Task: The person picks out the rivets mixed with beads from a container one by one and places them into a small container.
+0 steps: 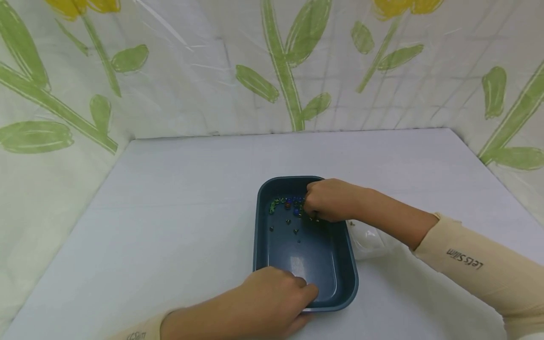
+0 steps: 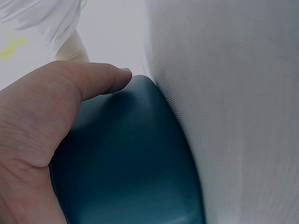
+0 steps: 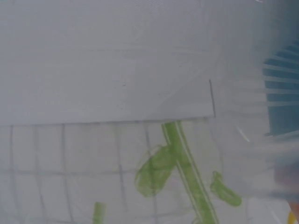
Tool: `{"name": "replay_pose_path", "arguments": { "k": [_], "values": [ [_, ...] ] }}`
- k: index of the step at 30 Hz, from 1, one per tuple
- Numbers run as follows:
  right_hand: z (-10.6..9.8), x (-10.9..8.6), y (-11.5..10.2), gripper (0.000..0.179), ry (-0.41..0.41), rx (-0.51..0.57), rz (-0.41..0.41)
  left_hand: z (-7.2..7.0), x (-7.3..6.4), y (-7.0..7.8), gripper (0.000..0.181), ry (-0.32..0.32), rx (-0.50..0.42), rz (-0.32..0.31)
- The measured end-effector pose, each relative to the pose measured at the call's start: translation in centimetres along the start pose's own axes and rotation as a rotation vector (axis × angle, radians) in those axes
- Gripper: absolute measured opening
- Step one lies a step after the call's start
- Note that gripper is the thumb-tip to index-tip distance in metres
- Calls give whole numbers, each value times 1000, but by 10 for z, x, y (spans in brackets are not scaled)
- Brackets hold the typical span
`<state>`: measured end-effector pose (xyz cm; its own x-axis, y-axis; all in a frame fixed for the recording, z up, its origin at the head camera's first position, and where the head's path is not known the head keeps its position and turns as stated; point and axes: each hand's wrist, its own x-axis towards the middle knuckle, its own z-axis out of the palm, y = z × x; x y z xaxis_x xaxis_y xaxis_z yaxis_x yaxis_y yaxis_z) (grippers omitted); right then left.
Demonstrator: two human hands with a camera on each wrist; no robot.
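A dark blue rectangular plastic tray [image 1: 293, 264] stands on the white table. My left hand [image 1: 272, 302] grips its near rim at the left corner, and in the left wrist view the thumb [image 2: 105, 77] lies along the rim. My right hand [image 1: 331, 200] reaches over the far right side into the tray, fingers bent downward among small glass marbles [image 1: 296, 212]. Its fingertips are hidden, so I cannot tell what they hold. Green, blue and reddish marbles gather at the tray's far end, and several small dark pieces [image 1: 295, 231] lie scattered nearer its middle.
A clear plastic bag [image 1: 366, 241] lies against the tray's right side, under my right wrist. White cloth [image 1: 170, 212] covers the table. Pale sheets with painted green plants [image 1: 282, 66] hang behind and at both sides. Translucent plastic [image 3: 243, 93] blurs part of the right wrist view.
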<state>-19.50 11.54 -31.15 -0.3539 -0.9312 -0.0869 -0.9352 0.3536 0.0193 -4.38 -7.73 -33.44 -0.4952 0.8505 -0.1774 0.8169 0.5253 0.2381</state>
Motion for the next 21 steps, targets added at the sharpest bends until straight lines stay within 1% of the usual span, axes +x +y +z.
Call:
{"name": "replay_pose_path", "arguments": {
  "k": [6,11,14,18,21],
  "values": [
    [0,-1,-1,10,-25,14,22,0,0,0,19,19,10,11],
    [-5,-6,-7,11,-79,64,91,1,0,0,19,25,17,17],
    [-6,-9,-11,8,-97,59,122,0,0,0,19,18,11,14],
    [-6,-8,-14,6,-93,16,114,0,0,0,20,12,0,10],
    [-3,-7,-16,7,-70,-6,86,-1,-1,0,20,16,2,13]
  ]
}}
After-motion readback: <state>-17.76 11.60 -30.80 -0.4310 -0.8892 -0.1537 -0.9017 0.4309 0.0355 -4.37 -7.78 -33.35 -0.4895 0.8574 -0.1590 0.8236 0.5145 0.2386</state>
